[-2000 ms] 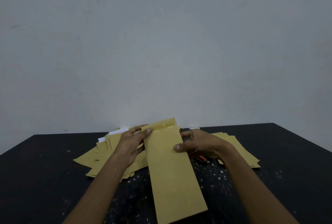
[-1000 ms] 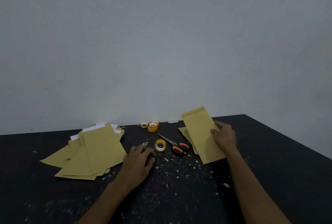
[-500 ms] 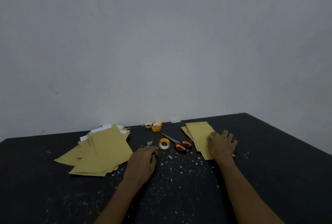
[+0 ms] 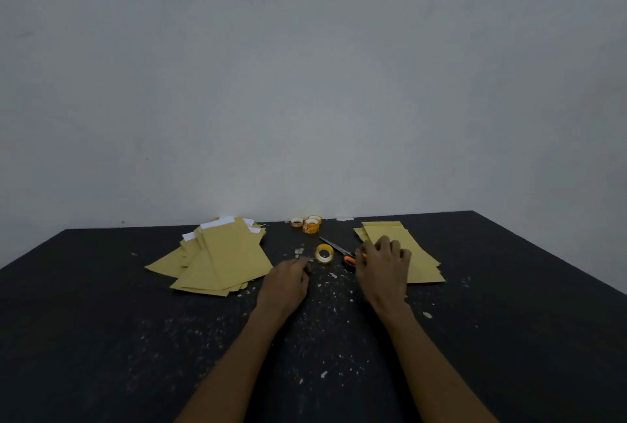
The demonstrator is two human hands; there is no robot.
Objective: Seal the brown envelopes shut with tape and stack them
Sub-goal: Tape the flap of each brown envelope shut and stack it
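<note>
Looking down at a black table (image 4: 101,320) here, with both arms reaching out in front. The left hand (image 4: 288,281) is resting palm-down near the middle of the tabletop. Its fingers are loosely bent and bunched close together, holding nothing that shows. The fingertips are sitting just short of the yellow tape roll (image 4: 324,253), which is lying flat. They're near it but apart from it, as far as I can tell.

The right hand (image 4: 381,264) is hovering low or resting, hard to say which, over the left edge of the small stack of brown envelopes (image 4: 420,256) on the right side. Its fingers are spread apart and only slightly bent, and they're covering the stack's near-left corner, so the envelopes are lying partly under the hand and stretching away to the right of it. The inner finger is right up against the orange handles of the scissors (image 4: 334,246), whose blades are pointing away toward the back. Whether it's actually touching the handle, I can't tell.

Off to the left, well away from both hands, a bigger pile of brown envelopes (image 4: 224,259) is fanning out messily, with some white paper poking out at the far end. A few spare tape rolls (image 4: 311,225) are sitting at the back edge by the grey wall (image 4: 305,83), and white paper flecks (image 4: 334,275) are scattered between the hands.
</note>
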